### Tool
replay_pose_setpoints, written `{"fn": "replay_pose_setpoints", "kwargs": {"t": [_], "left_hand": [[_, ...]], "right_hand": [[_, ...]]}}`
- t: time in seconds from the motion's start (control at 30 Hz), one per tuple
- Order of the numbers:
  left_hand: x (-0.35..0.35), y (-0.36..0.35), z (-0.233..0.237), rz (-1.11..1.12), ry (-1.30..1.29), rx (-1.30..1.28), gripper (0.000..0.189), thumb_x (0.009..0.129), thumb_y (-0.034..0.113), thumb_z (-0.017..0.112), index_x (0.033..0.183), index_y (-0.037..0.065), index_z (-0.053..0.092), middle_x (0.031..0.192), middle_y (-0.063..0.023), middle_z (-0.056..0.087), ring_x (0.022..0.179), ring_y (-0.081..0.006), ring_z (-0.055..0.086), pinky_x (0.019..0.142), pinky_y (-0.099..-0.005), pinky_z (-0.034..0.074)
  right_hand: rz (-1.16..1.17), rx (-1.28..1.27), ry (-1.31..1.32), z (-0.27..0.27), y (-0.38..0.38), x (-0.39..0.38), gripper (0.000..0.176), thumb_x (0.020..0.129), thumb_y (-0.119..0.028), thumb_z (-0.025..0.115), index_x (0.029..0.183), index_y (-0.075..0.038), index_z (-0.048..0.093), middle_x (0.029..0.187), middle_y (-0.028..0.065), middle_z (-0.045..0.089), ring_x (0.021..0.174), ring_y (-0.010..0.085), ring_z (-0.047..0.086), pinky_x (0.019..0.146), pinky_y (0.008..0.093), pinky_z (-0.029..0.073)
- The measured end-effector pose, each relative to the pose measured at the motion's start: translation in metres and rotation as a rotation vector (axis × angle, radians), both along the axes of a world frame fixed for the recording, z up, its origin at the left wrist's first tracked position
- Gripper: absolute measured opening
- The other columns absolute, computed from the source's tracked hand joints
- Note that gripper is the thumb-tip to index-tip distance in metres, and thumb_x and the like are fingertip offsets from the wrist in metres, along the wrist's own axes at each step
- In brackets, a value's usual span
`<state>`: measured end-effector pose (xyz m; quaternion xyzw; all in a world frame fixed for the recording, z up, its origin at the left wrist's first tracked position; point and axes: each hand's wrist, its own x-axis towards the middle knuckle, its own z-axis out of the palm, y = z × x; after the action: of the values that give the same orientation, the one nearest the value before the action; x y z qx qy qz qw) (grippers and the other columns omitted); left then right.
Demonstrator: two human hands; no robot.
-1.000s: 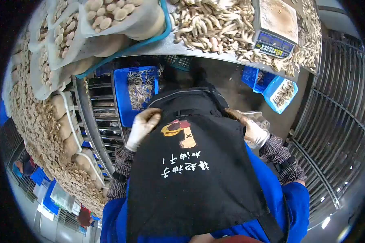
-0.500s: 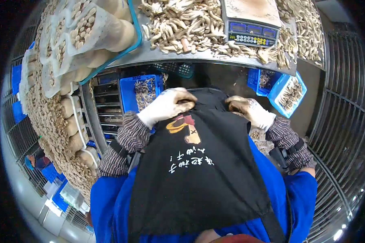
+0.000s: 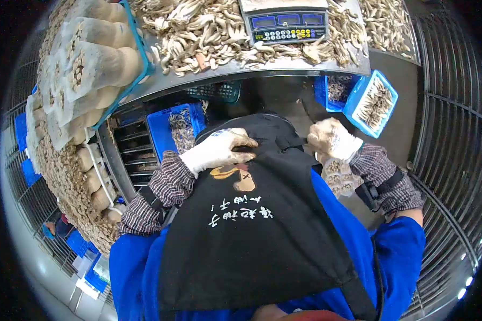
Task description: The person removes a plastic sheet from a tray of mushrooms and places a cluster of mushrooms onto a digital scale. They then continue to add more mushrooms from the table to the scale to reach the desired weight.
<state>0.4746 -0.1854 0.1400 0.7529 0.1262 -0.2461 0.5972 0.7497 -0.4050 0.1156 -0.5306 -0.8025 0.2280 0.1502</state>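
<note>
A black apron (image 3: 225,257) with a cartoon print and white lettering covers my front. My left hand (image 3: 219,150), in a white glove with dirty fingertips, is closed on the apron's fabric near its middle, thumb and fingers bent around a fold. My right hand (image 3: 332,138), gloved too, is curled into a fist at the apron's right edge, where a black fold reaches toward its fingers. I cannot tell what this fist holds. Striped sleeve covers (image 3: 171,179) span both forearms.
Ahead, a metal table (image 3: 284,70) bears heaped mushrooms (image 3: 198,37) and a digital scale (image 3: 286,27). Below stand a blue crate (image 3: 158,128) at left and a light-blue basket (image 3: 380,128) at right. Bagged mushrooms (image 3: 85,59) are stacked left; a metal rack (image 3: 455,107) rises at right.
My right hand has moved outward from the apron's middle and its fingers have curled into a fist. My left hand stays on the apron. The view has shifted, so the table sits further left.
</note>
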Motion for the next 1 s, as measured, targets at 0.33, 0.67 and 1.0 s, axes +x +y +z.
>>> {"fn": "replay_pose_setpoints", "kwargs": {"t": [0.33,0.67,1.0], "left_hand": [[0.003,-0.016,-0.021,-0.050,-0.112,0.076,0.043,0.090,0.030,0.070,0.122,0.002,0.067,0.108,-0.0147,0.065,0.099,-0.0299,0.065,0.085,-0.0374,0.050],[-0.103,-0.011,0.019,0.578,0.228,0.121,0.023,0.090,0.011,0.070,0.110,-0.001,0.068,0.101,-0.0095,0.067,0.094,-0.0168,0.063,0.084,-0.0295,0.049],[-0.136,0.014,0.019,0.540,0.093,0.127,0.027,0.092,0.012,0.071,0.116,0.002,0.066,0.102,-0.0096,0.064,0.093,-0.0175,0.064,0.083,-0.0301,0.052]], "right_hand": [[-0.331,-0.036,0.313,-0.050,-0.109,-0.040,0.047,0.066,-0.020,0.067,0.110,-0.004,0.064,0.109,0.0134,0.064,0.098,0.0342,0.064,0.084,0.0436,0.052],[-0.513,-0.391,0.506,-0.001,-0.004,-0.029,0.015,0.091,-0.013,0.066,0.097,0.000,0.067,0.091,0.0138,0.063,0.083,0.0320,0.064,0.075,0.0388,0.052],[0.076,-0.652,0.468,0.019,0.137,-0.079,0.034,0.091,-0.026,0.068,0.109,0.003,0.066,0.101,0.0206,0.065,0.097,0.0374,0.063,0.085,0.0431,0.051]]}}
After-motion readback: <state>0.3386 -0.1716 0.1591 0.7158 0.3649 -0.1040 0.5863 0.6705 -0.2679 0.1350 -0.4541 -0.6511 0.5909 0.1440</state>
